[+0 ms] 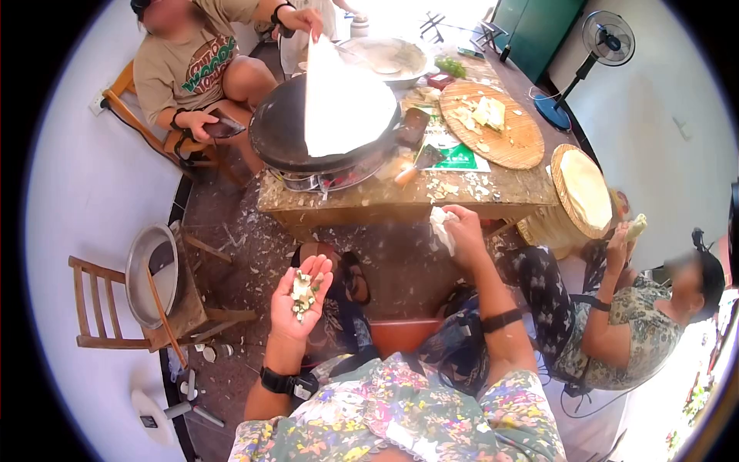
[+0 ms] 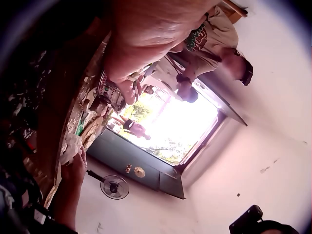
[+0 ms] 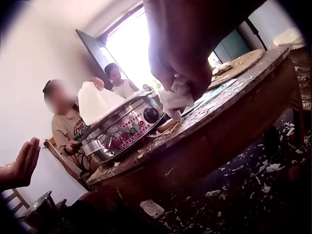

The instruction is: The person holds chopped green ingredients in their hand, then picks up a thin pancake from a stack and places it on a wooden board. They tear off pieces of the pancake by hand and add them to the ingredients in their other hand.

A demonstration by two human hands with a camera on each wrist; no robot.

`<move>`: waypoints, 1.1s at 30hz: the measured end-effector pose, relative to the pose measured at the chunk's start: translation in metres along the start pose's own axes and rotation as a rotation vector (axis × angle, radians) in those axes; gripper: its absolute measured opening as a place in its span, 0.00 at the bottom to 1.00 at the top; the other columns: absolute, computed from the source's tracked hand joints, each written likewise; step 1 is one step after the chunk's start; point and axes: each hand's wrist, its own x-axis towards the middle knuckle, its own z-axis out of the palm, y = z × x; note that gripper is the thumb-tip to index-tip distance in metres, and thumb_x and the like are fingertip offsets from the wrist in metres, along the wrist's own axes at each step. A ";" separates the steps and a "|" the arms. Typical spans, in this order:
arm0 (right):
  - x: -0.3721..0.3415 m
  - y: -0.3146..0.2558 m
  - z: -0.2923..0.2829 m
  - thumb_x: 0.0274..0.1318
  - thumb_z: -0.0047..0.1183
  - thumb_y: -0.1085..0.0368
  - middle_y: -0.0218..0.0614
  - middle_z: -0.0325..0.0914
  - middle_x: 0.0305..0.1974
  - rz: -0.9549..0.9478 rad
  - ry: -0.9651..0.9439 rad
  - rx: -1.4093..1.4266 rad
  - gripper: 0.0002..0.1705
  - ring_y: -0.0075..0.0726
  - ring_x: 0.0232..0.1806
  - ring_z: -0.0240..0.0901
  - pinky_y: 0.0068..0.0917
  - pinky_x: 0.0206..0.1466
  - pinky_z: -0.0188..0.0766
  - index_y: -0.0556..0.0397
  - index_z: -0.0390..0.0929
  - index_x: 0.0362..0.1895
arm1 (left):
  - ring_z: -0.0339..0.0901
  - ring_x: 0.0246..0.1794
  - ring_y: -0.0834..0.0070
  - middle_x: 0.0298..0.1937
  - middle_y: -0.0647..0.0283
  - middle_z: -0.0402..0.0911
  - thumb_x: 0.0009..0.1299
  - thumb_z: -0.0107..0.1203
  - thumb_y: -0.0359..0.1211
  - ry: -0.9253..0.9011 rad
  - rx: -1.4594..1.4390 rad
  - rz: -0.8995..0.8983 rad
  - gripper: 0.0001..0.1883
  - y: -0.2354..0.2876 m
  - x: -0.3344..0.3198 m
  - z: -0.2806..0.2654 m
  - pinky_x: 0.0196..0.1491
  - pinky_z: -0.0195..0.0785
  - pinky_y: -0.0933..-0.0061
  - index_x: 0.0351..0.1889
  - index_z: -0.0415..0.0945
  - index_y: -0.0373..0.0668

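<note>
Strong daylight comes through a bright opening [image 2: 192, 124], burnt out to near white in both wrist views, with a pinkish haze tinting the left one. The head view is bright overall, its pale wall [image 1: 69, 169] well lit, though fisheye distortion bends the room and black fills the corners. From the right wrist, the right hand [image 3: 180, 53] looks backlit and soft-edged, and the floor [image 3: 234, 200] sinks into deep shadow.

Table [image 1: 362, 205] with griddle [image 1: 279, 123], seemingly pale flakes [image 1: 440, 189].
</note>
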 end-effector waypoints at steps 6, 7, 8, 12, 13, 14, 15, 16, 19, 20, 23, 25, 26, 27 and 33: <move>0.119 0.055 0.011 0.35 0.52 0.70 0.37 0.78 0.26 -0.053 0.057 -0.476 0.14 0.32 0.29 0.74 0.26 0.36 0.70 0.57 0.79 0.32 | 0.62 0.62 0.53 0.58 0.45 0.66 0.72 0.38 0.37 0.071 -0.026 0.019 0.22 0.003 0.033 -0.003 0.64 0.58 0.55 0.56 0.62 0.27; 0.127 0.055 0.013 0.35 0.52 0.69 0.39 0.78 0.27 -0.109 0.132 -0.593 0.13 0.36 0.30 0.75 0.29 0.36 0.70 0.56 0.79 0.31 | 0.62 0.62 0.53 0.58 0.45 0.66 0.72 0.38 0.37 0.072 -0.028 0.026 0.22 0.006 0.039 -0.004 0.64 0.58 0.55 0.56 0.62 0.28; 0.134 0.055 0.016 0.35 0.53 0.68 0.40 0.78 0.29 -0.171 0.203 -0.709 0.12 0.39 0.31 0.75 0.31 0.37 0.70 0.55 0.79 0.31 | 0.62 0.62 0.53 0.59 0.45 0.66 0.73 0.37 0.38 0.080 -0.045 0.024 0.22 0.008 0.044 -0.006 0.63 0.58 0.55 0.55 0.62 0.28; 0.170 0.054 0.020 0.38 0.56 0.62 0.42 0.77 0.34 -0.397 0.400 -1.091 0.18 0.48 0.34 0.75 0.41 0.36 0.68 0.50 0.75 0.39 | 0.66 0.60 0.56 0.58 0.47 0.68 0.73 0.36 0.38 0.149 0.034 0.025 0.21 0.009 0.063 -0.007 0.61 0.61 0.56 0.56 0.64 0.30; 0.175 0.052 0.017 0.39 0.56 0.62 0.42 0.77 0.34 -0.399 0.445 -1.150 0.19 0.47 0.34 0.75 0.42 0.36 0.68 0.50 0.74 0.41 | 0.66 0.60 0.56 0.58 0.47 0.68 0.73 0.36 0.38 0.152 0.020 0.018 0.21 0.009 0.067 -0.007 0.62 0.61 0.56 0.56 0.63 0.30; 0.184 0.061 0.011 0.42 0.54 0.61 0.43 0.77 0.34 -0.281 0.415 -1.152 0.22 0.47 0.34 0.75 0.43 0.36 0.68 0.48 0.72 0.47 | 0.65 0.60 0.56 0.58 0.47 0.68 0.73 0.37 0.38 0.152 0.004 0.008 0.21 0.009 0.071 -0.009 0.62 0.60 0.56 0.56 0.63 0.30; 0.186 0.057 0.007 0.43 0.53 0.61 0.43 0.77 0.34 -0.220 0.388 -1.094 0.22 0.47 0.33 0.75 0.43 0.35 0.68 0.48 0.72 0.47 | 0.65 0.60 0.55 0.57 0.47 0.68 0.73 0.37 0.38 0.148 -0.012 0.000 0.22 0.009 0.075 -0.010 0.62 0.60 0.56 0.56 0.63 0.30; 0.186 0.053 0.005 0.44 0.53 0.61 0.44 0.77 0.34 -0.166 0.357 -1.033 0.21 0.47 0.33 0.75 0.43 0.35 0.68 0.48 0.72 0.47 | 0.65 0.60 0.55 0.58 0.47 0.68 0.72 0.38 0.38 0.147 -0.040 -0.010 0.22 0.009 0.078 -0.009 0.62 0.60 0.56 0.56 0.63 0.30; 0.165 0.013 0.020 0.45 0.51 0.61 0.50 0.73 0.44 -0.096 0.254 -1.009 0.25 0.50 0.42 0.72 0.43 0.45 0.68 0.51 0.70 0.51 | 0.63 0.61 0.54 0.58 0.47 0.68 0.72 0.39 0.37 0.122 -0.085 0.006 0.22 0.014 0.079 -0.007 0.62 0.59 0.55 0.57 0.63 0.30; 0.163 0.023 0.010 0.45 0.51 0.62 0.52 0.71 0.47 -0.219 0.318 -1.129 0.26 0.52 0.46 0.70 0.42 0.48 0.67 0.53 0.69 0.52 | 0.63 0.61 0.54 0.58 0.46 0.68 0.72 0.39 0.37 0.111 -0.077 0.017 0.22 0.015 0.077 -0.006 0.62 0.59 0.55 0.57 0.63 0.29; 0.151 0.010 0.010 0.45 0.51 0.63 0.55 0.63 0.56 -0.313 0.297 -1.280 0.29 0.57 0.56 0.61 0.41 0.58 0.60 0.55 0.67 0.56 | 0.62 0.62 0.54 0.59 0.46 0.67 0.72 0.39 0.36 0.123 -0.095 0.037 0.21 0.022 0.065 -0.009 0.63 0.59 0.55 0.56 0.63 0.29; 0.144 -0.010 0.018 0.46 0.51 0.62 0.55 0.59 0.60 -0.416 0.267 -1.299 0.31 0.57 0.62 0.55 0.42 0.63 0.54 0.55 0.66 0.57 | 0.62 0.62 0.54 0.59 0.46 0.67 0.72 0.39 0.36 0.113 -0.123 0.047 0.21 0.029 0.061 -0.010 0.63 0.59 0.55 0.56 0.64 0.29; 0.142 -0.020 0.026 0.46 0.52 0.62 0.54 0.58 0.61 -0.541 0.284 -1.292 0.31 0.56 0.64 0.53 0.42 0.65 0.52 0.55 0.65 0.58 | 0.62 0.62 0.54 0.58 0.46 0.67 0.72 0.39 0.36 0.085 -0.135 0.048 0.21 0.034 0.061 -0.012 0.63 0.58 0.55 0.55 0.64 0.29; 0.146 -0.035 0.038 0.46 0.52 0.62 0.54 0.56 0.62 -0.672 0.306 -1.280 0.32 0.55 0.65 0.51 0.43 0.66 0.50 0.56 0.65 0.58 | 0.62 0.62 0.54 0.58 0.46 0.67 0.71 0.39 0.36 0.052 -0.144 0.049 0.21 0.038 0.057 -0.019 0.63 0.58 0.55 0.55 0.65 0.29; 0.136 -0.116 0.174 0.49 0.50 0.41 0.50 0.42 0.68 -0.665 -0.363 -1.328 0.48 0.50 0.72 0.31 0.43 0.71 0.32 0.55 0.48 0.67 | 0.62 0.62 0.53 0.57 0.45 0.68 0.71 0.41 0.37 0.018 -0.149 0.107 0.21 0.046 0.042 -0.012 0.64 0.57 0.56 0.53 0.66 0.28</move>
